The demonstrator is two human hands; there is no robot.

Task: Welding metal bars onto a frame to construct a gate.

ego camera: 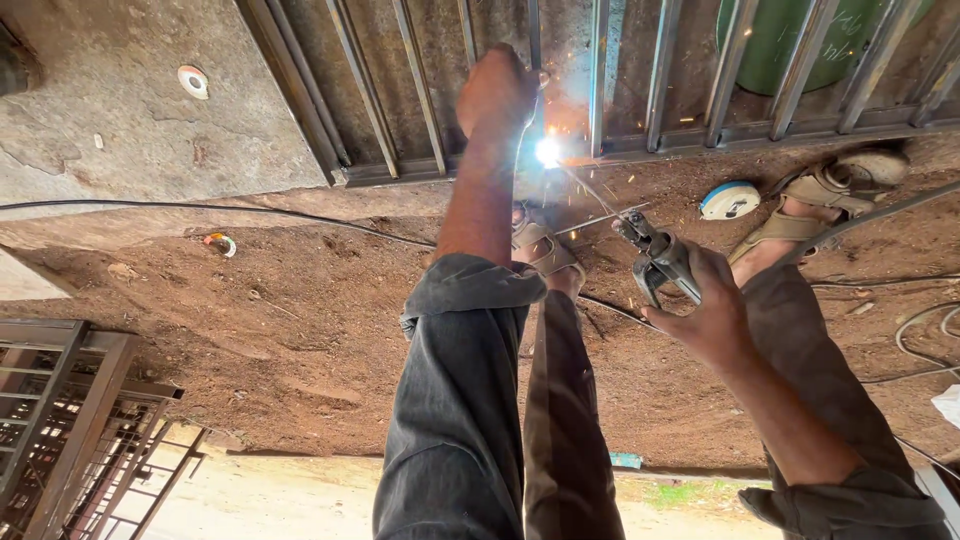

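A bar of the metal grille (640, 95) is gripped closed by the left hand (497, 92) for steadiness while the electrode holder (660, 262) is clasped in the right hand (712, 318), its rod fed to the bright arc (547, 151).

The left hand (497, 92) reaches far forward on a straight arm, fingers curled shut into a grip, sleeve pushed back to the elbow. The right hand (706, 310) stays nearer and to the right, wrist bent, fingers wrapped tight in a fist-like grip, forearm bare, sleeve bunched near the elbow.
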